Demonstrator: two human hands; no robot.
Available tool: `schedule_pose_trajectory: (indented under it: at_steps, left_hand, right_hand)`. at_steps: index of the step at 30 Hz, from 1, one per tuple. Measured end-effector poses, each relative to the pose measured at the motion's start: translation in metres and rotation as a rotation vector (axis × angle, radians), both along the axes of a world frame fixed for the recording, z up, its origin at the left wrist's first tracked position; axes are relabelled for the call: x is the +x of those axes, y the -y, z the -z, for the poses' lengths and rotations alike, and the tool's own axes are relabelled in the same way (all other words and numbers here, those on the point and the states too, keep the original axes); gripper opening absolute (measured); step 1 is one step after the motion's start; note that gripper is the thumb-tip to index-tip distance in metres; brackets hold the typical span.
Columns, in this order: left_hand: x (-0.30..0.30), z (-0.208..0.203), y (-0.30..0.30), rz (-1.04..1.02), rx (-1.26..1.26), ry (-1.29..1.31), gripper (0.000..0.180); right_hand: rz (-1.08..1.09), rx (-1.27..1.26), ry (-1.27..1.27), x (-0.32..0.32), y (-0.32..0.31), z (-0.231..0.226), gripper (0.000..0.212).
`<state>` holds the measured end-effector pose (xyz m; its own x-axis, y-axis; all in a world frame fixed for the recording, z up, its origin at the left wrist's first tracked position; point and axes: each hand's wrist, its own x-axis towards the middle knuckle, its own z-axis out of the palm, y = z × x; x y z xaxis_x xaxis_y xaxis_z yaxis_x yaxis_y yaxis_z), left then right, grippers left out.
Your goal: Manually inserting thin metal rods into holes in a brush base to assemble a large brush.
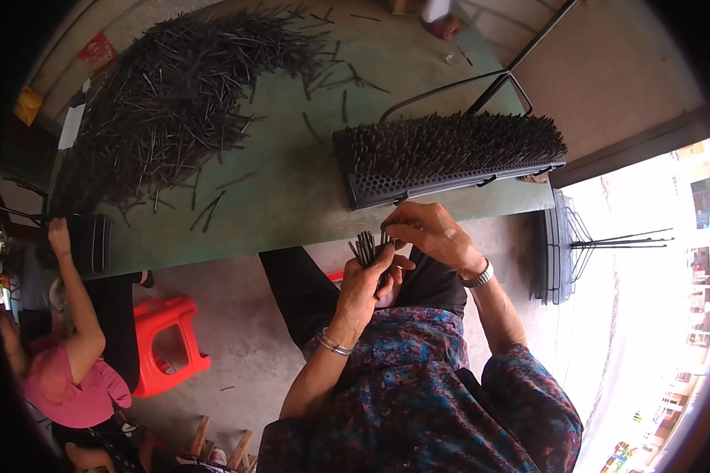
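Observation:
My left hand is closed around a small bundle of thin dark sticks, their ends poking up above the fingers. Close beside it, my right hand has thumb and fingertips pinched on a thin dark stick. Both hands are over my lap, just short of the table's near edge. Beyond my right hand lies a black perforated rack with a long wire handle, most of its holes filled with upright dark sticks.
A big heap of loose dark sticks covers the far left of the green table. At left, a co-worker in pink has a hand at another black rack. A red stool and stacked black racks stand on the floor.

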<state>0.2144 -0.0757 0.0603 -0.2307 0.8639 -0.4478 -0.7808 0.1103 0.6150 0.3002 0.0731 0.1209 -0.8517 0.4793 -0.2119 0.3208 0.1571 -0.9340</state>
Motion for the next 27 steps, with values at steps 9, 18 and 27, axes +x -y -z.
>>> schedule_pose_trajectory:
  at_steps: [9,18,27]
  left_hand:
    - [-0.009,-0.008,0.001,-0.072,-0.069,-0.036,0.047]
    - [-0.004,0.009,-0.007,-0.171,0.009,0.113,0.043]
    - [-0.004,0.016,0.0,-0.157,0.034,0.17,0.037]
  right_hand:
    - [0.225,0.186,-0.066,-0.004,-0.005,-0.021,0.012]
    - [0.502,0.781,-0.315,-0.036,-0.017,0.011,0.01]
    - [0.454,0.885,-0.266,-0.04,-0.011,0.021,0.009]
